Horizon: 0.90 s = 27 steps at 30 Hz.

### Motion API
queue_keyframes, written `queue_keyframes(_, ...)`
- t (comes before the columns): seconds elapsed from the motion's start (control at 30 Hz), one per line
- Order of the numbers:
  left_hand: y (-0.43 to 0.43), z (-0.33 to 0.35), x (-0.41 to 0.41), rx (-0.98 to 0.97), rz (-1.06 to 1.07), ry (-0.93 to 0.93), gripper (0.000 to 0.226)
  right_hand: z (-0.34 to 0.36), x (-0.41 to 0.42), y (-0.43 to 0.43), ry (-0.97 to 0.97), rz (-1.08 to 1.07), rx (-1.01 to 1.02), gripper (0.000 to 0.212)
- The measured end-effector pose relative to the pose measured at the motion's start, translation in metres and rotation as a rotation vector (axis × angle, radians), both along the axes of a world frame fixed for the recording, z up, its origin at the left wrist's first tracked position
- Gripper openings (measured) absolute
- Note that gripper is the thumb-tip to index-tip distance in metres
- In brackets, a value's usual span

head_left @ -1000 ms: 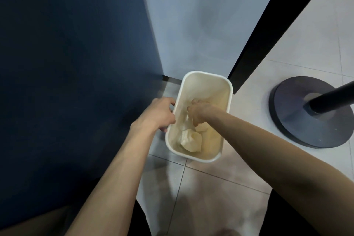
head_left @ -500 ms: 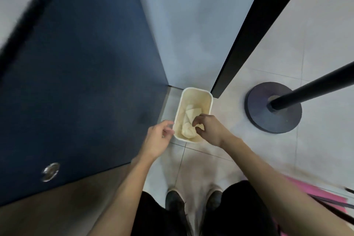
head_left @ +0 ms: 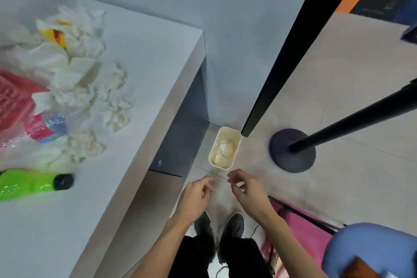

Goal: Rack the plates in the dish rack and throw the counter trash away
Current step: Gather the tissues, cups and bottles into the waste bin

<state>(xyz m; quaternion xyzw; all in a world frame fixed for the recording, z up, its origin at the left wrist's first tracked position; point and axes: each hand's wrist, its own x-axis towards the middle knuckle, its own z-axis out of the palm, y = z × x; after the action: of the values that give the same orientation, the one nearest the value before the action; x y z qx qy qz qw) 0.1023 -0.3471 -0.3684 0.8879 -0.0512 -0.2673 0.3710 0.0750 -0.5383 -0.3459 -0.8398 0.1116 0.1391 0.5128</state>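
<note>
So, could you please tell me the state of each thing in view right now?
Bin: upright, crumpled paper inside.
Tissues: crumpled, lying on counter.
Green bottle: on its side, capped.
Left hand: fingers loosely curled, empty.
Right hand: fingers loosely curled, empty.

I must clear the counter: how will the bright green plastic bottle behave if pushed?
The bright green plastic bottle lies on its side, so it would probably roll. Its glossy skin may be slippery.

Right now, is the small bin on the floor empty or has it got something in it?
Not empty. Crumpled white paper sits inside the cream bin, covering most of its bottom.
</note>
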Motion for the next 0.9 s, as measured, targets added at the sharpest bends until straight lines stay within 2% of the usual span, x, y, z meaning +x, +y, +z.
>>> queue_keyframes(0.23,0.018,0.078,-0.043,0.003,0.048,-0.035,0.037,0.073,-0.036,0.015,-0.006,0.118,-0.028,0.025)
queue_keyframes(0.6,0.040,0.129,-0.070,-0.047,0.254,-0.202,0.035,0.107,-0.020,0.024,-0.106,0.302,-0.046,0.024)
queue_keyframes(0.7,0.054,0.140,-0.081,-0.047,0.354,-0.224,0.035,0.114,-0.008,0.032,-0.150,0.420,-0.063,0.028)
queue_keyframes(0.8,0.074,0.155,-0.099,-0.030,0.485,-0.279,0.036,0.125,0.003,0.051,-0.251,0.640,-0.069,0.034)
queue_keyframes(0.9,0.102,0.167,-0.126,0.015,0.622,-0.337,0.043,0.144,0.008,0.086,-0.303,0.869,-0.080,0.030)
